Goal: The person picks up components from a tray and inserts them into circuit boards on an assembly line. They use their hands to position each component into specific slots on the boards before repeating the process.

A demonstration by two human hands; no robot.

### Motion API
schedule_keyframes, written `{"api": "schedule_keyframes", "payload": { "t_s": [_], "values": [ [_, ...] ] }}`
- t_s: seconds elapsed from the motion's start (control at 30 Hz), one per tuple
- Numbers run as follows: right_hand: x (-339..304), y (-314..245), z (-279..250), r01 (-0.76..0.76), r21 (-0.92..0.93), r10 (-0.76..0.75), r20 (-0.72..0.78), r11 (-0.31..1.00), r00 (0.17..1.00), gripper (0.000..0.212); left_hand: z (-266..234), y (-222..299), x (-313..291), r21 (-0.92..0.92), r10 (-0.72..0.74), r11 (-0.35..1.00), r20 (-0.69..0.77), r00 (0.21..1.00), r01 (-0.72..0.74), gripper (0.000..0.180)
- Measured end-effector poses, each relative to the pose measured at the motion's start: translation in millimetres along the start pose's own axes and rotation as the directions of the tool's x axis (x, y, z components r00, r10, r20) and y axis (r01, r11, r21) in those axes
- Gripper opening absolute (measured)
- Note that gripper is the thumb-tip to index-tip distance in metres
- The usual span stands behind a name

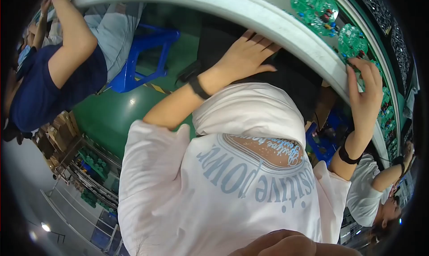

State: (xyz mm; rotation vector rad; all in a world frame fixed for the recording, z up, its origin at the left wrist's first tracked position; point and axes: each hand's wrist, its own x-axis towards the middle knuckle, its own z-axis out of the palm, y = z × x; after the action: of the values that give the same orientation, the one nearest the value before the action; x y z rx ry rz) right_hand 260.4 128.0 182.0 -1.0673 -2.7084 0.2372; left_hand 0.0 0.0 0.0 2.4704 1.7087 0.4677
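Left hand [248,55]: rests flat, fingers spread, on the curved white bench edge [268,21], holding nothing.
Right hand [364,93]: fingertips open, touching a round green circuit board [353,39] far right.
Advice: keep the left hand braced; press lightly.

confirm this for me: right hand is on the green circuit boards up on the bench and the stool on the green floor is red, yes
Not quite. In the head view the stool on the green floor is blue, not red. The rest holds: the right hand does rest on the green circuit boards on the bench.
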Motion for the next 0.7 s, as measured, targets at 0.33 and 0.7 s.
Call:
{"api": "schedule_keyframes", "payload": {
  "t_s": [0.33,0.7],
  "values": [
    [-21,-42,17,-0.184,0.005,0.184,-0.033,0.983,0.982,0.014,18,-35,42,-0.212,-0.167,0.973,-0.376,0.911,0.091,0.067],
    [-77,-76,-5,-0.165,0.008,0.162,-0.237,0.986,0.958,0.012,-20,-75,45,-0.16,-0.101,0.986,-0.367,0.925,0.044,0.042]
  ]
}}
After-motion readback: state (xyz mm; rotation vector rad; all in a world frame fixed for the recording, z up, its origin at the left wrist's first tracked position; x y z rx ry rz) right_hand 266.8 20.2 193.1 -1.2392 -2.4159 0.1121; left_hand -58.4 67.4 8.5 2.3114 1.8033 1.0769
